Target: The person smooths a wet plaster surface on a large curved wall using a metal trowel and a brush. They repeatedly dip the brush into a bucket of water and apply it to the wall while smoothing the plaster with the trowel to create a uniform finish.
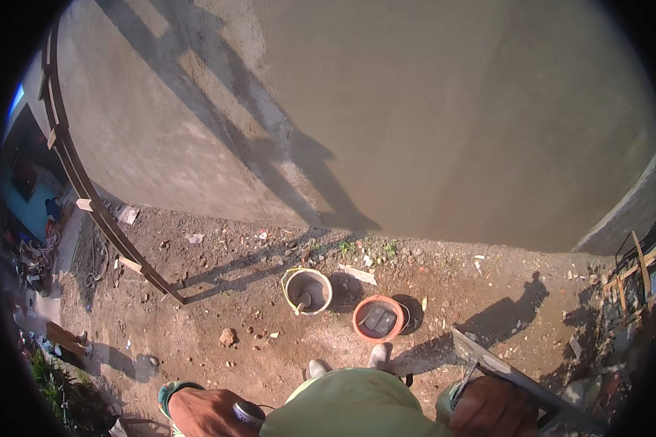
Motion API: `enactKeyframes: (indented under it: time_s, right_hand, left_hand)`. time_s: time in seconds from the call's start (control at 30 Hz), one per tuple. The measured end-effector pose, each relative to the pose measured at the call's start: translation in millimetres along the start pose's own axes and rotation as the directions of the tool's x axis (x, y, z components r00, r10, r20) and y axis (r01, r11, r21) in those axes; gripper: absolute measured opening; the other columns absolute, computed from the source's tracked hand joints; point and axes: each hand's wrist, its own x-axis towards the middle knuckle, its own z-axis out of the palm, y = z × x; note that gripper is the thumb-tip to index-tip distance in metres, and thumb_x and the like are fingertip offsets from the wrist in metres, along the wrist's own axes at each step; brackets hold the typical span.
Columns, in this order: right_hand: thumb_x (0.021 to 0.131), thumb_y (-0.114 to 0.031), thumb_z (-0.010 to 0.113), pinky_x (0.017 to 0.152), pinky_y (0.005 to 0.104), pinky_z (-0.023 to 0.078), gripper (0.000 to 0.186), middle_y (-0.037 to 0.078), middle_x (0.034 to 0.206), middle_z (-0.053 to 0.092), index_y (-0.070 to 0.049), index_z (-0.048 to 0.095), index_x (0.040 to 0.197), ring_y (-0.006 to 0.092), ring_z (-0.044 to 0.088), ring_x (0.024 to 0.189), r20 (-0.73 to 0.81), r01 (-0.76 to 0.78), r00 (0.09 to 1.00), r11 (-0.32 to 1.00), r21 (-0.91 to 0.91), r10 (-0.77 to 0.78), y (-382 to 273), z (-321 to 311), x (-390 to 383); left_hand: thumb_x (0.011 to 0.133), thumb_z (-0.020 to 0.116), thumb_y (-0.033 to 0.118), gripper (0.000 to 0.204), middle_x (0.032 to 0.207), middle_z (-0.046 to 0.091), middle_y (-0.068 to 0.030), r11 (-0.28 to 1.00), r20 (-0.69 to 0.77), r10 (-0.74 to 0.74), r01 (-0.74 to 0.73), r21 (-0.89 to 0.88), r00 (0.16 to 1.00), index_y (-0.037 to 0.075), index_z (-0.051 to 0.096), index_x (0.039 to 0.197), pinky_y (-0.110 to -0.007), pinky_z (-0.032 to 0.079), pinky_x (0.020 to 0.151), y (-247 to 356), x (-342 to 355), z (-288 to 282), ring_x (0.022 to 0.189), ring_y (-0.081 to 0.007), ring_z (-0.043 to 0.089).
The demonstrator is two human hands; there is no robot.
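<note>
My right hand (492, 408), at the lower right, is closed around a long grey metal straightedge (514, 375) that slants down to the right. At the lower left, my left hand (215, 411) is bent in beside my pale green shirt. Its fingers curl against a small rounded object (248, 413), pale with a dark rim, that I cannot make out. Ahead of my feet stands an orange bucket (358, 325) with dark blocks in it. Left of that is a pale bucket (326, 300) with a yellow rim and a scoop-like tool (304, 301) inside.
A wall rises ahead, its smooth grey plaster (452, 124) meeting paler plaster (146, 131). A wooden ladder (87, 189) leans at the left. Rubble and a stone (228, 336) dot the dirt ground. Timber (638, 269) lies at the right. Another person (62, 336) stands far left.
</note>
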Motion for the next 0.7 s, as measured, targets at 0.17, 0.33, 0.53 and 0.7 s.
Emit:
enactKeyframes:
  time_s: [0.17, 0.33, 0.53, 0.7]
  right_hand:
    - [0.102, -0.028, 0.066, 0.073, 0.0337, 0.041, 0.020, 0.006, 0.084, 0.066, -0.012, 0.056, 0.094, 0.0141, 0.049, 0.065, -0.759, -0.171, 0.650, 0.981, -0.088, 0.045, -32, -29, -121]
    - [0.099, -0.024, 0.072, 0.063, 0.0298, 0.046, 0.025, -0.002, 0.076, 0.054, -0.007, 0.063, 0.115, 0.0102, 0.052, 0.071, -0.910, -0.630, -0.291, 0.657, 0.414, 0.294, 1, -93, -304]
    - [0.093, -0.026, 0.076, 0.060, 0.0323, 0.054, 0.045, 0.009, 0.090, 0.071, 0.004, 0.064, 0.125, 0.0164, 0.067, 0.069, -0.595, -0.785, -0.617, -0.349, 0.512, 0.515, 120, -71, -478]
    - [0.092, -0.022, 0.066, 0.095, 0.0453, 0.053, 0.046, 0.024, 0.115, 0.070, 0.003, 0.063, 0.131, 0.0328, 0.069, 0.109, -0.597, -0.869, -0.270, -0.458, -0.186, 0.755, 194, 20, -501]
  left_hand:
    - [0.094, 0.079, 0.027, 0.048, 0.088, 0.072, -0.0197, 0.904, -0.578, -0.243, -0.034, -0.426, 0.779, -0.014, 0.071, 0.117, -0.037, 0.055, 0.059, -93, -2, 26, 0.073, -0.0284, 0.072]
    - [0.099, 0.073, 0.026, 0.058, 0.101, 0.065, -0.0065, 0.528, -0.526, -0.848, 0.198, -0.826, 0.066, -0.004, 0.052, 0.144, -0.036, 0.059, 0.079, -260, 17, 126, 0.097, -0.0238, 0.071]
    - [0.101, 0.071, 0.029, 0.058, 0.120, 0.064, -0.0072, 0.172, -0.172, -0.985, -0.065, -0.983, -0.013, 0.004, 0.048, 0.148, -0.039, 0.058, 0.091, -404, 48, 215, 0.107, -0.0221, 0.067]
    - [0.096, 0.072, 0.051, 0.070, 0.127, 0.065, -0.0078, 0.008, 0.013, -0.992, -0.166, -0.986, -0.123, 0.005, 0.052, 0.144, -0.044, 0.056, 0.092, -477, 48, 229, 0.106, -0.0234, 0.067]
